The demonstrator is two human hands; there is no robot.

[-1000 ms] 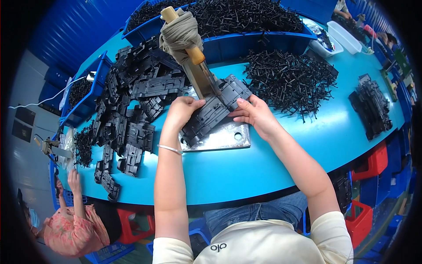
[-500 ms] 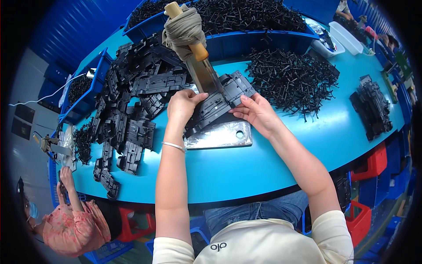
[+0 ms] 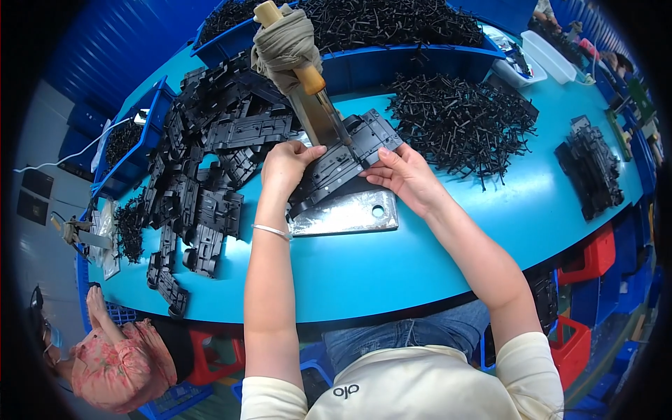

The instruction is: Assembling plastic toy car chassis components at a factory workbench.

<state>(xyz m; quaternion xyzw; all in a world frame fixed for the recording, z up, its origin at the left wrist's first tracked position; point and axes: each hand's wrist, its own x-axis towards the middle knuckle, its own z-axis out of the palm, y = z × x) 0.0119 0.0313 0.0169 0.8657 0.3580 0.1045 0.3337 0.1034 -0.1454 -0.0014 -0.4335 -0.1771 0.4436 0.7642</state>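
- A heap of black moulded plastic parts [image 3: 210,161] sprawls over the left of the blue table [image 3: 434,259], running right up beside the left hand [image 3: 287,164].
- A loose pile of thin black pins [image 3: 458,119] lies to the right, near the right hand [image 3: 406,178] but not touching it.
- A smaller stack of black parts [image 3: 591,168] sits well apart at the far right of the table.
- Blue bins [image 3: 413,59] filled with more black pieces line the far edge.
- A lever with a wooden handle wrapped in cloth [image 3: 287,42] rises between the hands; its metal shank comes down onto the work and hides part of it.
- A shiny metal base plate [image 3: 350,213] lies flat under the work, one hole showing near its right end.
- Another person in a pink patterned top [image 3: 115,364] sits at the lower left, clear of the work.
- The black plastic plate [image 3: 346,157] rests over the metal plate, between the two hands. Its long axis runs diagonally, from lower left near the person to upper right farther off.
- The left hand is closed over the plate's near-left end, fingers curled down on it.
- The right hand grips the far-right end, thumb on top; the fingers seem to be tucked under the edge, though that is hard to see.
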